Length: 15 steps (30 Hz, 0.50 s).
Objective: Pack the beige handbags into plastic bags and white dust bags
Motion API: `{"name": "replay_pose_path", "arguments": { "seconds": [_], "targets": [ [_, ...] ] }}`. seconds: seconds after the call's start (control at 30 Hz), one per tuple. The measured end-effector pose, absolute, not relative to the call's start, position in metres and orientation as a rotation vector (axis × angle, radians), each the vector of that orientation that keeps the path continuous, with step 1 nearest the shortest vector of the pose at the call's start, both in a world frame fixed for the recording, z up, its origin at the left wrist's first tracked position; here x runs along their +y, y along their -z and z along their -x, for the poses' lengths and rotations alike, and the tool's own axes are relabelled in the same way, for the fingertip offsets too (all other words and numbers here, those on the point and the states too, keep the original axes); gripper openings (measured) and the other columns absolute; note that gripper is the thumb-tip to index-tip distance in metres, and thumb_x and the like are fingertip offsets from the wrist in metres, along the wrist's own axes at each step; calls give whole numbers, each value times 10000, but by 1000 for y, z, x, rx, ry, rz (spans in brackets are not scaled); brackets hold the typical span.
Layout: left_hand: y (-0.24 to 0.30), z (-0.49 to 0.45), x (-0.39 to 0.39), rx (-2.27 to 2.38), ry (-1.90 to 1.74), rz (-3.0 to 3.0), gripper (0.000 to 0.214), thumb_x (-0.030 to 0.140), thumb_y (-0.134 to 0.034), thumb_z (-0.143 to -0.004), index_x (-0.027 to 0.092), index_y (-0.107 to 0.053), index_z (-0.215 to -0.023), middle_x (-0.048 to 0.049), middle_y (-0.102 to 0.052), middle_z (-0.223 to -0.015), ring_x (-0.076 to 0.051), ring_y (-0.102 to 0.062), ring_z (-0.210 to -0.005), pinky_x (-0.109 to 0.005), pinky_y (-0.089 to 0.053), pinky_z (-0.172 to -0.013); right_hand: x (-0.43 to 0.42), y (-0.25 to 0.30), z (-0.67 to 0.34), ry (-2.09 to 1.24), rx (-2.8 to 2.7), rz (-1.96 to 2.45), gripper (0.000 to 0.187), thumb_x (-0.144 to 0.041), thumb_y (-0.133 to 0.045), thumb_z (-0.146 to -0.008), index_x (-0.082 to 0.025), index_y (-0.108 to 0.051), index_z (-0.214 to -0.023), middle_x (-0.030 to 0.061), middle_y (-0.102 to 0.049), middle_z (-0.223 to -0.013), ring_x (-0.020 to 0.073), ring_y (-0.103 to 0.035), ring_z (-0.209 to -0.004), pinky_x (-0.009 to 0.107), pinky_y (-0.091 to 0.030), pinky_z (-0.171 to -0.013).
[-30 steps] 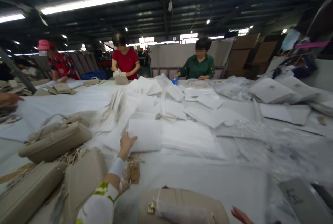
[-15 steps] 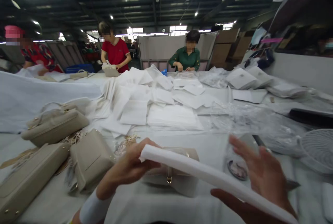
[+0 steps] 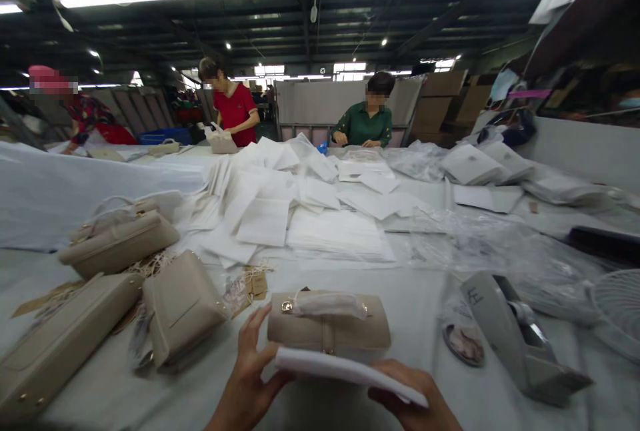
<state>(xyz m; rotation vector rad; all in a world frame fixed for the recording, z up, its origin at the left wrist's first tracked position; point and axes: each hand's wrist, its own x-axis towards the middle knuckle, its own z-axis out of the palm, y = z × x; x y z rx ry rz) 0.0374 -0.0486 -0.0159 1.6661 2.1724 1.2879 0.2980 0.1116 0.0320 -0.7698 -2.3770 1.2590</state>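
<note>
A folded white sheet (image 3: 345,369), paper or thin foam, is held edge-on between my two hands. At its left end, my left hand (image 3: 253,364) pinches it between thumb and fingers, with the fingertips close to the bag's left side. My right hand (image 3: 413,387) grips the right end, thumb below and fingers on top. Just beyond the sheet stands a beige handbag (image 3: 330,317) with a gold buckle and a handle wrapped in white material. The sheet hides the lower front of this bag.
Several beige handbags (image 3: 183,311) lie on the left beside brown tags (image 3: 257,283). White sheets (image 3: 263,221) are heaped ahead. On the right are a grey tape dispenser (image 3: 520,337), a small round dish (image 3: 464,344), clear plastic bags (image 3: 500,244) and a white fan (image 3: 620,307). Co-workers stand across the table.
My right hand, open and blurred before, has closed on the sheet's right end. The sheet has come lower and looks shorter, uncovering the handbag's top. The view has tilted up slightly.
</note>
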Motion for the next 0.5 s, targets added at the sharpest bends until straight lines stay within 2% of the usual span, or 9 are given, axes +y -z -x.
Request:
{"name": "replay_pose_path", "arguments": {
  "seconds": [0.03, 0.1, 0.17, 0.23, 0.33, 0.43, 0.5],
  "targets": [
    [16, -32, -41, 2157, -1325, -1597, 402, 299, -723, -750, 297, -601, -1133, -61, -161, -1592, -369, -179, -1439, -592, -241, -1136, 115, -29, -292, -1248, -2360, 799, 194, -367, -598, -837, -218, -721, -818, 23, -736, -787, 214, -676, -728, 293, -526, -687],
    [18, -23, -25, 2087, -1388, -1423, 884, 243, -770, -680, 301, -292, -1422, -107, -85, -1605, -345, -145, -1459, -561, -214, -1161, 122, -21, -283, -1221, -2330, 856, 178, -351, -606, -820, -213, -713, -783, 19, -737, -776, 226, -676, -722, 307, -529, -685],
    [21, -16, -11, 1984, -1378, -1271, 1168, 211, -811, -604, 273, -48, -1487, -146, -165, -1582, -330, -217, -1442, -514, -221, -1171, 127, -13, -277, -1169, -2331, 879, 196, -373, -598, -830, -218, -705, -776, 18, -738, -784, 235, -679, -731, 320, -534, -696],
    [24, -12, -2, 1891, -1349, -1165, 1201, 172, -813, -560, 257, -48, -1481, -139, -316, -1521, -314, -347, -1381, -463, -277, -1156, 130, -3, -276, -1034, -2353, 882, 237, -434, -585, -851, -236, -711, -826, 24, -744, -826, 242, -685, -763, 335, -538, -714],
    [26, -14, 4, 1879, -1394, -1048, 1054, 142, -781, -528, 250, -207, -1405, -88, -496, -1370, -294, -504, -1232, -423, -393, -1073, 133, 12, -279, -603, -2263, 988, 396, -606, -562, -836, -232, -692, -835, 71, -723, -812, 268, -676, -780, 379, -539, -727],
    [28, -29, 5, 1999, -1483, -998, 871, 204, -772, -516, 242, -329, -1265, -52, -569, -1193, -297, -559, -1119, -432, -453, -991, 125, 28, -285, -266, -2009, 1245, 625, -773, -535, -736, -195, -620, -956, 97, -657, -787, 283, -649, -734, 391, -542, -644],
    [34, -45, 4, 2099, -1526, -954, 817, 249, -773, -511, 243, -345, -1207, -55, -566, -1136, -316, -561, -1098, -464, -457, -975, 112, 41, -288, -304, -1866, 1398, 728, -787, -533, -723, -178, -536, -1120, 68, -626, -777, 244, -623, -634, 358, -538, -562]
  ]
}}
